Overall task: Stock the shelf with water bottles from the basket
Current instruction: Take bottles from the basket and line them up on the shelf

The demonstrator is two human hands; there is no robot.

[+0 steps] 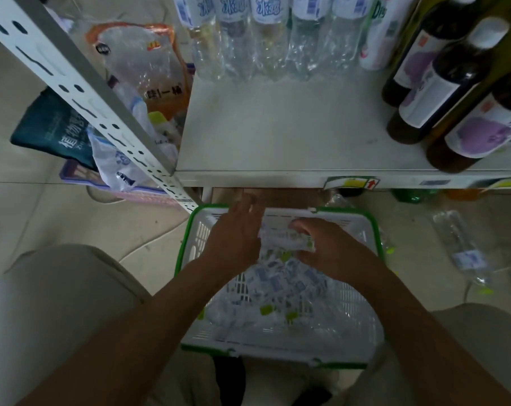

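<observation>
Two hands in the basket [196, 244] below the shelf [277, 127]
The right hand [330, 250] curls round a water bottle [292, 240] inside it; the left hand [236, 235] hovers alongside, fingers loosely straight, holding nothing. Farther back, a row of bottles [248, 54] lines the shelf's rear.

The shelf [277, 136] is bare across its middle and front and can be reached from the front edge. Clear water bottles [266, 48] line the back, dark bottles [453, 92] crowd the right side, and the slotted upright post [81, 92] bars the left corner.
</observation>
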